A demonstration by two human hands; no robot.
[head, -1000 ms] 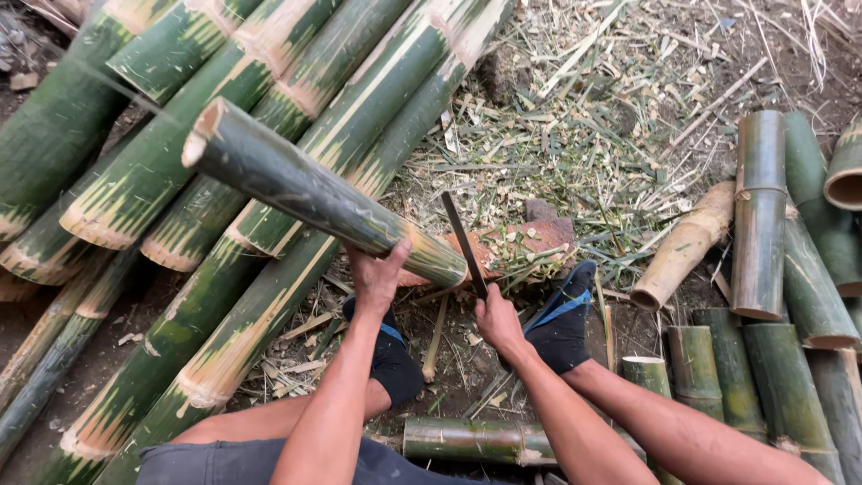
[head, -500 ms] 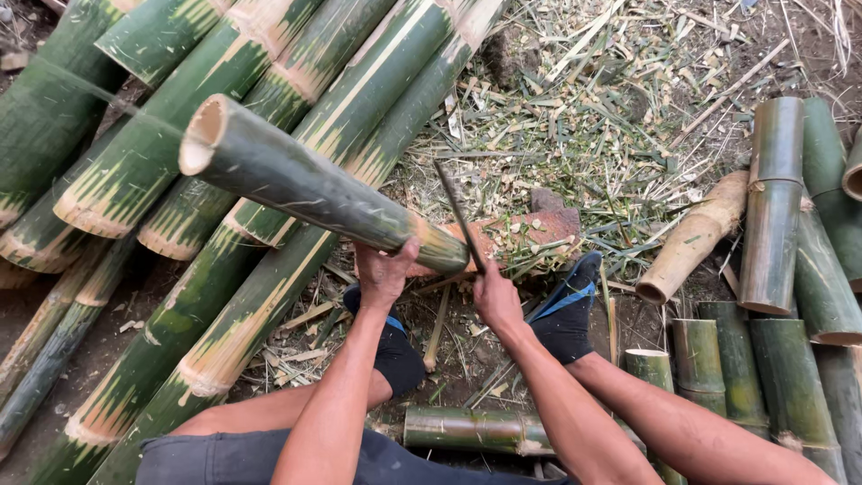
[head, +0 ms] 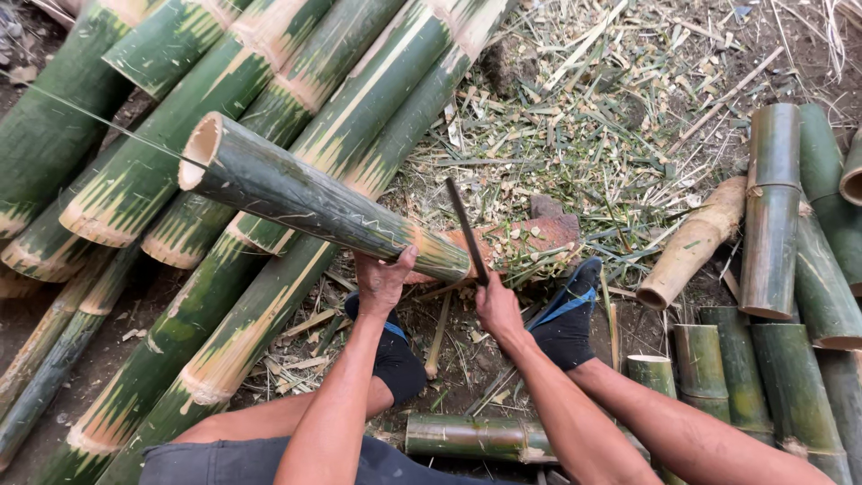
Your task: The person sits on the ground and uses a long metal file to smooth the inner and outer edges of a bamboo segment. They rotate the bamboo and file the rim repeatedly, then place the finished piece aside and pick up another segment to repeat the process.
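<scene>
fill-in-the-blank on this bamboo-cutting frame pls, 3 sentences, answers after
1. The left hand grips a green ____ pole from below.
2. The right hand holds a dark ____, its tip pointing up.
3. The pole's near end rests on a reddish ____ block.

Missing words: bamboo; blade; wooden

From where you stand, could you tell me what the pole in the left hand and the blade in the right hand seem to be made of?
The pole held by the left hand looks like fresh bamboo: glossy green skin, pale hollow cut end. The blade in the right hand seems to be dark, dull metal, thin and straight; its handle is hidden in the grip.
</scene>
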